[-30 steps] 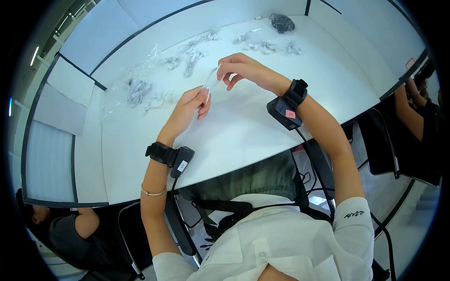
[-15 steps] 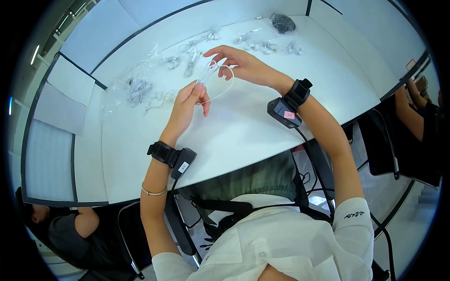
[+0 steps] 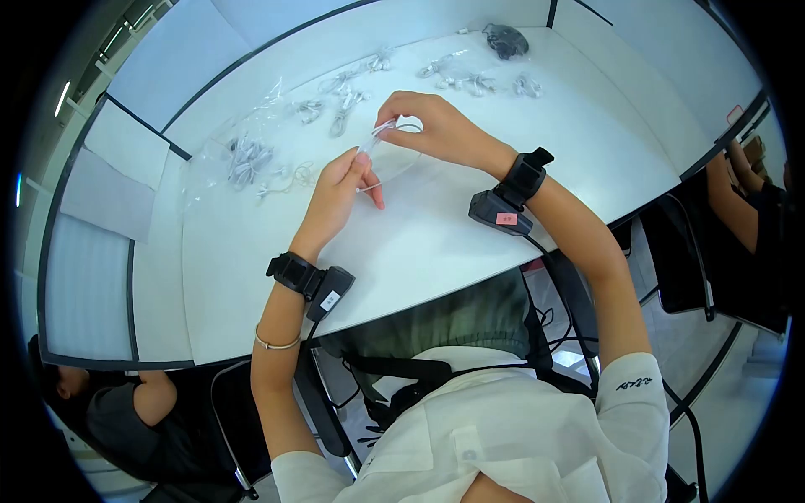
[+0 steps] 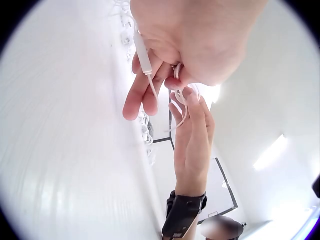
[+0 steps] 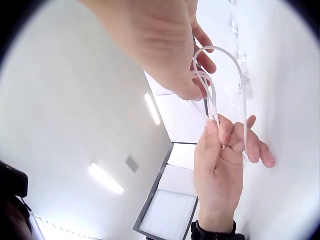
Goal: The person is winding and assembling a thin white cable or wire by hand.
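Observation:
A thin white cable (image 5: 244, 95), wound into a narrow coil, stretches between the two hands above the table. My left hand (image 3: 337, 189) pinches the near end of the coil between thumb and index finger, its other fingers loosely extended. At the far end, my right hand (image 3: 440, 130) holds the loops between thumb and fingers. One loose stretch of cable arcs out from the coil, and a slim white cylindrical piece (image 4: 142, 55) on it hangs beside the left hand's fingers.
Bundled white cables (image 3: 250, 159) lie on clear plastic at the left of the white table (image 3: 453, 243). Several more small white cable bundles (image 3: 342, 116) are spread along the back. A dark bundle (image 3: 505, 42) sits at the back right, near the low partition (image 3: 637, 101).
The right hand's fingers spread away from the coil half a second ago and now close on its far end. A loose cable loop has come out on the right side.

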A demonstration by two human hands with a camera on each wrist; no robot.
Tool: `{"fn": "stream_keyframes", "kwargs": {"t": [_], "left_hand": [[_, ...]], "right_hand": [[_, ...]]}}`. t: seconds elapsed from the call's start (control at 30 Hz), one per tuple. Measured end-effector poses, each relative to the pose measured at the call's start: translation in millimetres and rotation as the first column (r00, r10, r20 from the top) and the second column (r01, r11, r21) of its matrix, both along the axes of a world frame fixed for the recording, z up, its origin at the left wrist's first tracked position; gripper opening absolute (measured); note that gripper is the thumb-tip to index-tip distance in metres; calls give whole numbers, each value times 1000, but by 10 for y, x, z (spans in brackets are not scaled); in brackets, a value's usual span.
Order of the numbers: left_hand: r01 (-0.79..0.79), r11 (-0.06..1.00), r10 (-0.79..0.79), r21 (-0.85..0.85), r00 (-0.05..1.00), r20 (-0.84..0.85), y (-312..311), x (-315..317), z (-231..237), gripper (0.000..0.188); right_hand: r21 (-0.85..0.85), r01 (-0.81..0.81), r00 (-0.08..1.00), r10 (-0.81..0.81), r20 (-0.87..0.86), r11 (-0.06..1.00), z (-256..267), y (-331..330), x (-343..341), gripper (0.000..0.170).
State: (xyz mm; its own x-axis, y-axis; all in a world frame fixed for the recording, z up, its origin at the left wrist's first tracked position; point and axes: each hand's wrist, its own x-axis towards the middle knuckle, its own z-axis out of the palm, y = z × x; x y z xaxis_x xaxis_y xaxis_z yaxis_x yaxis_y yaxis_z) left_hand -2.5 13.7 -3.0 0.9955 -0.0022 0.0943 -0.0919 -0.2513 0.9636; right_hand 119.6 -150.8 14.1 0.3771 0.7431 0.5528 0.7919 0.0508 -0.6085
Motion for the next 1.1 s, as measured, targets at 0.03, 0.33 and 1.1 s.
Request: {"fn": "stream_keyframes", "kwargs": {"t": [0.03, 0.33, 1.1], "left_hand": [[3, 999, -3, 35, 1000, -6, -24, -16, 31, 32], [-45, 957, 33, 286, 998, 45, -72, -18, 37, 30], [-47, 993, 48, -105, 999, 8, -2, 0, 57, 35]], "right_hand": [[-25, 0, 998, -2, -58, 1000, 19, -10, 8, 15], [-55, -261, 850, 202, -487, 964, 87, -56, 9, 22], [-93, -148, 829, 72, -554, 985, 16, -9, 68, 33]]}}
